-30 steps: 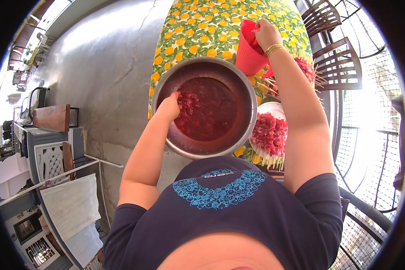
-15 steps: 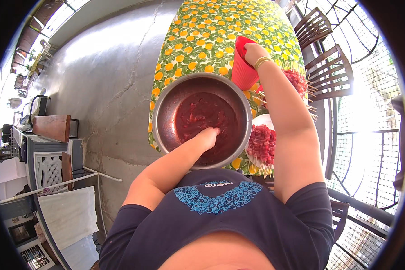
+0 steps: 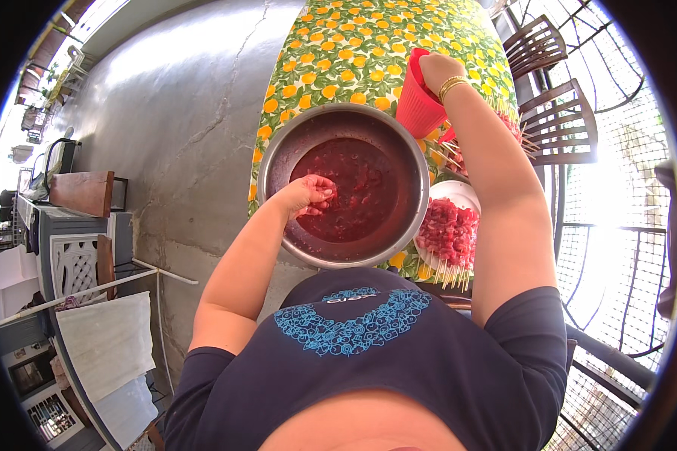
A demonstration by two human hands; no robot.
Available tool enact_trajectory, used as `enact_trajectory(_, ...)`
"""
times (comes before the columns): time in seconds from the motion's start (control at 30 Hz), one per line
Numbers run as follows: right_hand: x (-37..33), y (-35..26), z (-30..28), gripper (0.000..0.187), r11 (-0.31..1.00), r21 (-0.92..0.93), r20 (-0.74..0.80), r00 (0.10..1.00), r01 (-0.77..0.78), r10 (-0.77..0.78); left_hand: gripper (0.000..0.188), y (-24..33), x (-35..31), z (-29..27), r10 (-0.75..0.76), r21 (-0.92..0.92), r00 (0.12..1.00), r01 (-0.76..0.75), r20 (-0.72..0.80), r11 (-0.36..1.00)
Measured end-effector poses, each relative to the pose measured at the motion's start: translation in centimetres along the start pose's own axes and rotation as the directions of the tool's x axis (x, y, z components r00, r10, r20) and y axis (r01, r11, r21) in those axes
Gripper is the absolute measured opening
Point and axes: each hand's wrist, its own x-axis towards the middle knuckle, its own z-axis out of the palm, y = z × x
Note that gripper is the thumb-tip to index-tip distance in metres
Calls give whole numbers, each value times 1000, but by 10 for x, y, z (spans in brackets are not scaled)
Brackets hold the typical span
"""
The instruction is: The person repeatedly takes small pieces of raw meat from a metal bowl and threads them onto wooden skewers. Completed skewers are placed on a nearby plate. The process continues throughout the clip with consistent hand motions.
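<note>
A wide steel bowl (image 3: pixel 421 197) stands before me, with dark red liquid and chunks of meat (image 3: pixel 365 184) in it. Over its left part, just above the liquid, my left hand (image 3: pixel 312 195) has its fingers curled in, wet and reddish; what lies within them is hidden. My right hand (image 3: pixel 438 71), a gold bracelet at the wrist, reaches into the mouth of a tall red ribbed plastic container (image 3: pixel 420 109). Its fingers are hidden inside. Right of the bowl, a white plate (image 3: pixel 465 192) bears several skewers of raw meat (image 3: pixel 447 231), sticks pointing toward me.
More meat skewers (image 3: pixel 510 124) lie beyond my right forearm, partly covered by it. The table has an orange-patterned cloth (image 3: pixel 338 45). Slatted wooden chairs (image 3: pixel 557 124) line its right side. Grey floor (image 3: pixel 180 135) stretches out at the left, with a grey cabinet (image 3: pixel 71 225) farther off.
My left hand has risen from the liquid and moved left and away from me. My right hand stays in the red container's mouth. The view has shifted slightly.
</note>
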Motion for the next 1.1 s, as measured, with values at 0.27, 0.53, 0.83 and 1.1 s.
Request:
enact_trajectory(0.27, -34, 8, -36, 19, 979, -188, -221, 968, 78, -120, 38, -16, 15, 4, 377, 773, 896, -63, -234, 631)
enact_trajectory(0.53, -138, 49, -76, 19, 955, 297, -607, 774, 10, 180, 17, -23, 22, 5, 575, 983, 806, 43, -138, 176)
enact_trajectory(0.83, -297, -91, 19, 19, -469, 751, 465, 877, -464, -122, 30, -2, 33, 17, -19, 917, 959, 265, -283, -299)
enact_trajectory(1.1, -318, -138, 29, 16, -491, 719, 508, 854, -491, -111, 25, 24, 42, -11, 5, 659, 1000, 7, -16, 752)
